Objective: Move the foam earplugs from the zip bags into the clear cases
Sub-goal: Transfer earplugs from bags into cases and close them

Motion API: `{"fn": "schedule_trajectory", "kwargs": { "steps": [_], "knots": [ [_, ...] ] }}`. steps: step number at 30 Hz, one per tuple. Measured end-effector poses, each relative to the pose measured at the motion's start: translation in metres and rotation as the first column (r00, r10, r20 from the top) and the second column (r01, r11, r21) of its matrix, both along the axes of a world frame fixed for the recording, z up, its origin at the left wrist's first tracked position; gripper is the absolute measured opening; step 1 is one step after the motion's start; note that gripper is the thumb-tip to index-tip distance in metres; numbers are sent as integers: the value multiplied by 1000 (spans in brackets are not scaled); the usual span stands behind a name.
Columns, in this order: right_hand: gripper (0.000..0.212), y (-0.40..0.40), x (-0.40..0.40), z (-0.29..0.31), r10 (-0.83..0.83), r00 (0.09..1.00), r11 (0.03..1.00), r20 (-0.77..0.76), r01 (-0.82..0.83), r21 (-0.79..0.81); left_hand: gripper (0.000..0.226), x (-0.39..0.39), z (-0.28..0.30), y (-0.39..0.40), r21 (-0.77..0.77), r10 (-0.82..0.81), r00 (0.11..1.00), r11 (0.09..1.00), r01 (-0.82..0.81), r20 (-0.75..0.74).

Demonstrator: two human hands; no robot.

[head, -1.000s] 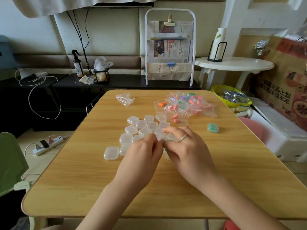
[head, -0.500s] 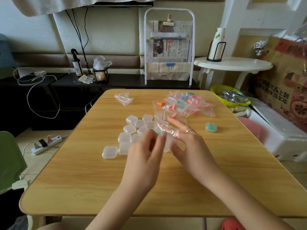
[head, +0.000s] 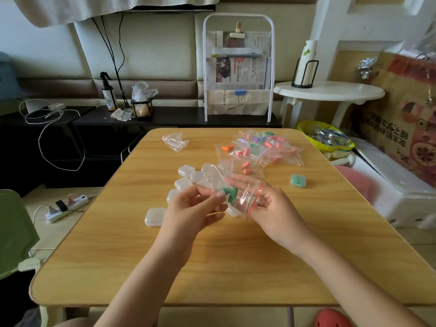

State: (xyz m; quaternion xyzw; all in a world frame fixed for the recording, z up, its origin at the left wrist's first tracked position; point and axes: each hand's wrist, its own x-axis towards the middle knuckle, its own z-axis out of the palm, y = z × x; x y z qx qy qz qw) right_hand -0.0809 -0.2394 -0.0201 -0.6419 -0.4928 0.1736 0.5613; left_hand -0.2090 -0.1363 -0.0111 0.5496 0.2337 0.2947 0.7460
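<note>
Above the middle of the wooden table (head: 236,267) I hold a small zip bag (head: 245,197) with a red seal line. Green foam earplugs (head: 228,193) show inside it. My left hand (head: 191,210) pinches the bag's left end at the earplugs. My right hand (head: 276,208) supports the bag's right end, fingers spread under the plastic. Several clear cases (head: 188,179) lie clustered behind my hands, one case (head: 154,216) apart at the left. A filled case with green earplugs (head: 298,181) sits to the right. A pile of zip bags (head: 259,148) holds pink, orange, purple and green earplugs.
An empty zip bag (head: 175,141) lies at the table's far left. Behind the table stand a newspaper rack (head: 238,74), a black shelf with a spray bottle (head: 108,93), and a white round side table (head: 330,92). A power strip (head: 67,207) lies on the floor at left.
Both hands rose from the cluster of cases, lifting a zip bag with green earplugs. They moved apart, stretching the bag between them.
</note>
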Motion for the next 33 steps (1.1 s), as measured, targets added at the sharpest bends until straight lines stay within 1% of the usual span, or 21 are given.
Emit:
{"fn": "schedule_trajectory", "kwargs": {
  "steps": [3, 4, 6, 8, 10, 14, 15, 17, 19, 21, 23, 24, 25, 26, 28, 30, 31, 33],
  "knots": [
    [38, -2, -2, -1, -13, 1000, 999, -13, 13, -30, 14, -1, 1, 0, 12, -34, 999, 999, 34, -3],
    [36, -2, -2, -1, -29, 1000, 999, -11, 29, -18, 12, -1, 1, -1, 18, -30, 1000, 999, 30, -11],
    [33, -3, -4, 1, -57, 998, 998, -1, 57, 14, 16, 0, -1, -1, 6, -10, 1000, 1000, 11, -17],
    [30, -3, -5, 1, -90, 996, 995, 12, 90, 33, 19, 2, -1, -2, -36, 5, 1000, 999, -5, -4],
    [28, -3, -5, 1, -118, 993, 991, -1, 118, 55, 17, 4, 0, -2, -109, 30, 999, 994, -27, 25],
    [22, -3, 0, 3, -105, 992, 985, -68, 113, 127, 9, 3, 1, 4, -268, 119, 989, 959, -91, 90],
    [19, -3, 2, 3, -98, 990, 984, -100, 112, 142, 9, 3, 2, 7, -280, 139, 986, 954, -108, 93],
    [21, -4, 4, 3, -92, 980, 981, -176, 119, 154, 9, 2, 3, 9, -280, 153, 984, 952, -122, 95],
    [21, -3, 3, 4, -98, 972, 976, -212, 135, 168, 11, 3, 3, 8, -280, 160, 982, 952, -125, 103],
    [16, -2, 2, 5, -121, 961, 965, -248, 172, 198, 11, 4, 1, 6, -294, 208, 972, 941, -168, 111],
    [13, -2, 3, 6, -166, 944, 945, -287, 235, 228, 6, 4, -2, 10, -364, 273, 953, 908, -209, 133],
    [12, -3, 3, 6, -190, 944, 938, -268, 255, 233, 4, 4, -2, 13, -426, 286, 945, 883, -196, 158],
    [12, -4, 3, 6, -207, 956, 938, -208, 255, 234, 8, 4, -1, 14, -508, 277, 942, 849, -148, 189],
    [13, -6, 1, 7, -211, 970, 943, -120, 234, 235, 11, 5, 0, 14, -581, 242, 945, 810, -74, 218],
    [19, -6, -7, 7, -190, 977, 956, 101, 161, 246, 19, 5, 5, 8, -659, 112, 963, 748, 82, 246],
    [25, -2, -15, 3, -171, 924, 963, 341, 85, 255, 36, 7, 6, 0, -681, -32, 970, 706, 194, 243],
    [28, 0, -18, 0, -176, 892, 965, 416, 72, 254, 39, 8, 5, -3, -691, -90, 962, 679, 248, 257],
    [34, 4, -20, -4, -192, 857, 967, 478, 82, 241, 34, 9, 3, -7, -713, -151, 937, 615, 338, 315]
  ]
}}
